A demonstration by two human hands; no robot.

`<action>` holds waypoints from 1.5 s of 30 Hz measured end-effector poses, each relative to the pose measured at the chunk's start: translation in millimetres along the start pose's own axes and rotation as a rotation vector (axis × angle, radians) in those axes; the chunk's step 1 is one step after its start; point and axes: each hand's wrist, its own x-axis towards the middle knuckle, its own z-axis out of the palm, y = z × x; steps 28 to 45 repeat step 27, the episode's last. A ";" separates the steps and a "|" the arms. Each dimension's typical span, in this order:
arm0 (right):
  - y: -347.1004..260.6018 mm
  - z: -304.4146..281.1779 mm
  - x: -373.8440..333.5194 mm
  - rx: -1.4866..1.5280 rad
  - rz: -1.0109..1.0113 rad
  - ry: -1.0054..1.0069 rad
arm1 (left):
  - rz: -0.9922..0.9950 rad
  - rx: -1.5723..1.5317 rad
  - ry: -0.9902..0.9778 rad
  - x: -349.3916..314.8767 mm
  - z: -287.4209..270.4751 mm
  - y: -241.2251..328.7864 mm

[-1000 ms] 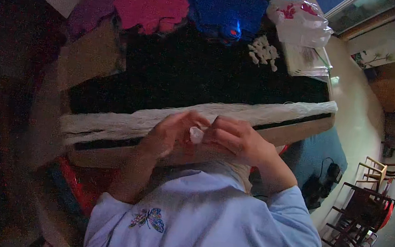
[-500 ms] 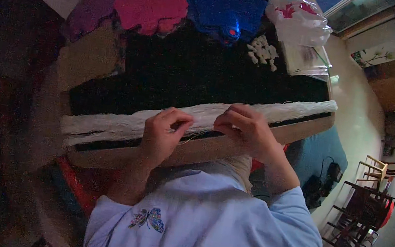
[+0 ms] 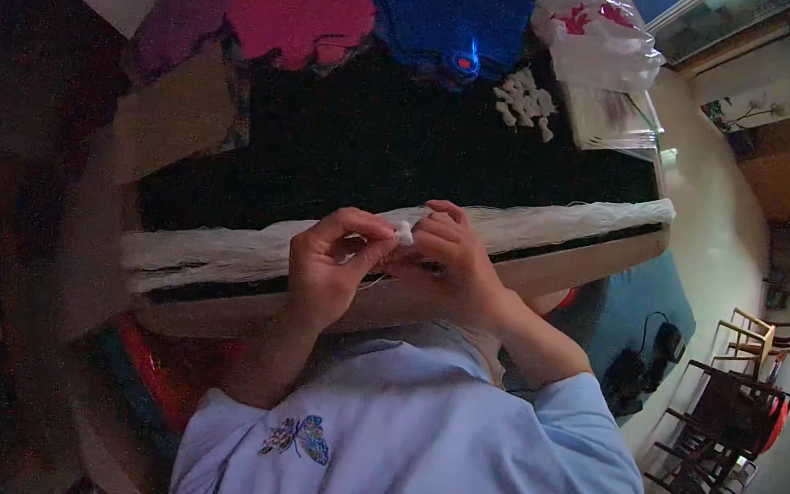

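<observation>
A small white piece point(image 3: 404, 233), perhaps a knotted bit of thread, shows between my two hands. My left hand point(image 3: 327, 260) pinches it from the left with thumb and forefinger. From the other side the curled fingers of my right hand point(image 3: 457, 259) press against it, its forefinger raised. Just below my left fingertips a thin strand trails down. Under and behind both hands, a long bundle of white thread point(image 3: 559, 232) stretches along the near edge of the dark-topped table point(image 3: 359, 146). My hands cover its middle.
Pink point(image 3: 304, 12), blue point(image 3: 452, 18) and purple point(image 3: 184, 25) cloth-like pieces lie in stacks across the far side. A heap of small white pieces point(image 3: 525, 101) sits near a white plastic bag point(image 3: 595, 48). Cardboard point(image 3: 181, 116) lies at left; chairs point(image 3: 723, 425) stand at right.
A small white piece now shows between my fingertips. My right hand has shifted left and turned, closing the gap to my left hand, which has stayed almost in place.
</observation>
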 end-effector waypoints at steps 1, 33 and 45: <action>-5.3 -1.4 1.8 -0.003 0.018 -0.014 | 0.011 -0.008 0.017 0.0 -0.5 -1.7; 11.5 -26.7 8.3 -0.159 -0.068 0.010 | 0.161 0.314 -0.245 -2.4 -6.2 -3.7; 11.5 -26.7 8.3 -0.159 -0.068 0.010 | 0.161 0.314 -0.245 -2.4 -6.2 -3.7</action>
